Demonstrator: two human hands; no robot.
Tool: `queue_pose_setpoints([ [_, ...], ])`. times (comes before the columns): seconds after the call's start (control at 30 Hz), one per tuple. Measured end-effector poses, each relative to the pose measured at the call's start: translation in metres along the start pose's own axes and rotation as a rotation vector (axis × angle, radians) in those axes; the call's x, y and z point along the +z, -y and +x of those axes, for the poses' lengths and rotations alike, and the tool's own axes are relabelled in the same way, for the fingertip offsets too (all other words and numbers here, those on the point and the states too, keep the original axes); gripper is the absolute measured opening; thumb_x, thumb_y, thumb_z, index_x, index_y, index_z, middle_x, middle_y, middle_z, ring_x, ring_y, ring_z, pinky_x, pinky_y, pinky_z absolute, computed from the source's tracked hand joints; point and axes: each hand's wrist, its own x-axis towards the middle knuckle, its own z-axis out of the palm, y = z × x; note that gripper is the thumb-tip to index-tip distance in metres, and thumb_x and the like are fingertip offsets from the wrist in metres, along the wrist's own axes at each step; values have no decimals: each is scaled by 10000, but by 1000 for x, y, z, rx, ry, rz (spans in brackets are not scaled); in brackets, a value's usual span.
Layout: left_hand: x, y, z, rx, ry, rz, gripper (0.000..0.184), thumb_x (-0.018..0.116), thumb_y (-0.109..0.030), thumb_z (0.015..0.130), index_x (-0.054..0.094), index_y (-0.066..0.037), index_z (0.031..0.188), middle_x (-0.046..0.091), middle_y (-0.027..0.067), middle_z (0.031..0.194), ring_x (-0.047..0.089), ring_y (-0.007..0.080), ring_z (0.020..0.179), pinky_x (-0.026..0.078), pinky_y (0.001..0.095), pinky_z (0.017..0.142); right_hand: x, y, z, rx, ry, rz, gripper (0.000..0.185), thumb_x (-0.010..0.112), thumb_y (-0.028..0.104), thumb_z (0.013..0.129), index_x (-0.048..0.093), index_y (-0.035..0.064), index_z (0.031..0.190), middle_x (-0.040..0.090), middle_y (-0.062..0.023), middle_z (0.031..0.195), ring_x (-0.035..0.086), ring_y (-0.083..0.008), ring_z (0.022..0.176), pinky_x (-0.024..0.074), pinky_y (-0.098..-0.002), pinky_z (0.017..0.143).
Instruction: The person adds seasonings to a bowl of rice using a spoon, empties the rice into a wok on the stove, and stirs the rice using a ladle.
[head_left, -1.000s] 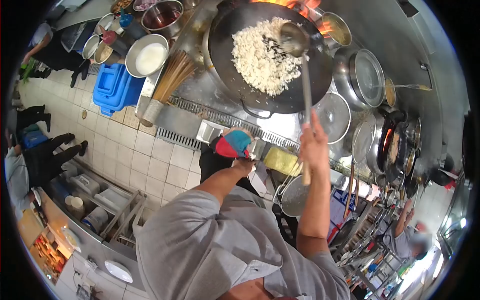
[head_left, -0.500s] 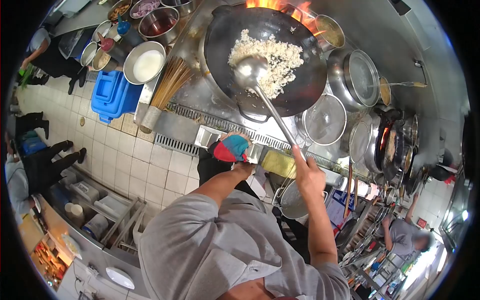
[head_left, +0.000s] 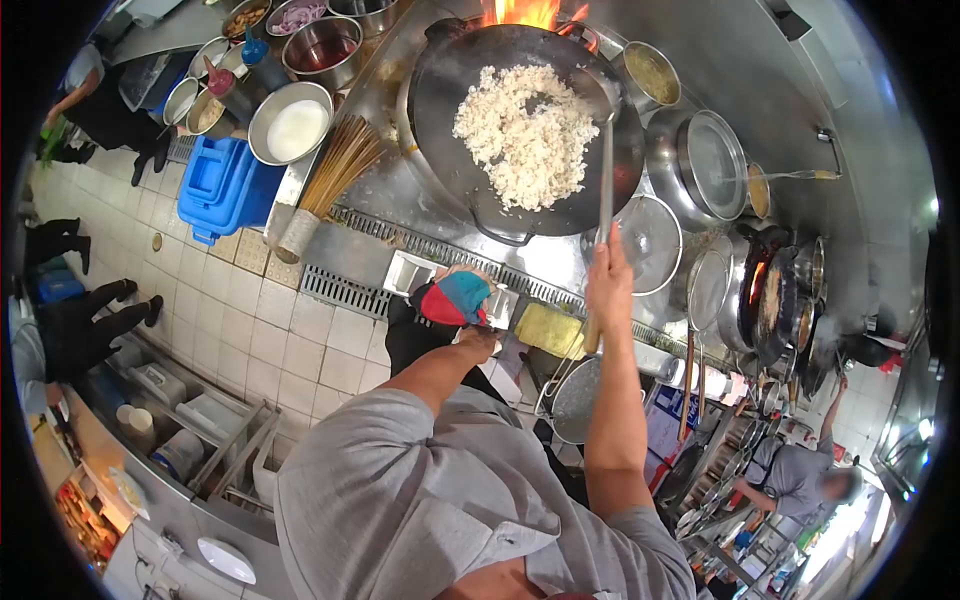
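My right hand is closed around the long handle of a metal ladle. The ladle's bowl rests at the right inner wall of a large black wok. White rice, broken into grains and clumps, lies across the middle of the wok. Lower down, in front of the stove edge, my left hand is closed at a bunched red and teal cloth; the cloth partly covers its fingers.
Flames rise behind the wok. A bamboo brush, a bowl of white contents and a blue bin stand left. Strainers and a steel pot are at right. Other people work nearby.
The ladle has moved from the rice to the wok's right wall, its handle now more upright. My right hand has risen slightly. The rice is spread wider, and the flames are lower.
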Motion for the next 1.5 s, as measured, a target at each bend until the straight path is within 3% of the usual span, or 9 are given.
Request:
queue_pose_setpoints([
  [0.13,-34,-7,-20,35,-21,22,798,710,-153,787,417,-177,1529,625,142,1388,633,308,1236,525,454,975,5,-11,-59,-46,136,34,502,455,243,1086,395,165,1579,446,27,632,448,-74,503,396,-273,433],
  [0.2,7,8,-8,133,-296,62,816,714,-145,754,433,-153,1519,680,176,1284,693,328,1121,541,462,940,-8,-21,-96,-217,99,-86,508,442,246,1089,376,169,1587,449,29,634,448,-73,484,403,-273,423],
  [0.4,-28,2,-15,38,-23,-20,792,695,-132,773,434,-146,1521,655,169,1336,653,310,1210,541,470,951,-20,12,-107,226,366,262,533,460,272,1082,354,185,1598,450,38,617,448,-65,476,402,-264,415],
  [0.7,-35,-9,-33,34,-18,-97,734,617,-195,862,381,-113,1552,591,173,1430,586,313,1307,459,440,1085,-17,40,31,75,101,276,543,527,300,1061,388,223,1580,449,41,605,417,-70,439,364,-268,365],
  [0.83,-53,3,-62,81,96,-170,559,662,-284,794,635,-18,1285,665,229,1277,662,376,1160,521,473,988,9,52,20,100,281,316,541,539,266,1057,400,224,1578,476,37,657,421,-57,485,380,-238,421],
  [0.93,-118,3,-149,-27,66,-346,574,728,-406,750,686,12,1141,699,232,1166,678,405,1081,538,479,912,-1,8,-25,-379,210,-210,527,617,173,993,511,249,1504,705,-122,853,615,-342,634,520,-444,687],
  [1.17,-209,10,-271,-57,-210,-1828,635,527,-598,1000,570,-44,1307,707,115,1041,712,227,873,605,421,708,-113,-70,-52,-639,-30,-1046,692,609,88,889,482,373,1506,590,-76,770,642,-253,562,523,-400,483],
  [1.23,-214,18,-223,40,-500,-1822,679,458,-641,1014,563,-50,1332,703,103,1091,719,239,902,623,450,738,-103,-62,5,-741,-103,-1048,765,574,53,878,408,394,1543,617,-94,833,660,-265,575,534,-414,494],
  [1.5,-316,3,-151,-151,-369,-1783,758,389,-761,963,581,-101,1282,700,101,1112,707,300,953,609,578,746,-96,-47,96,-507,-213,-923,699,489,124,969,290,402,1579,677,-164,943,707,-394,719,561,-519,621],
])
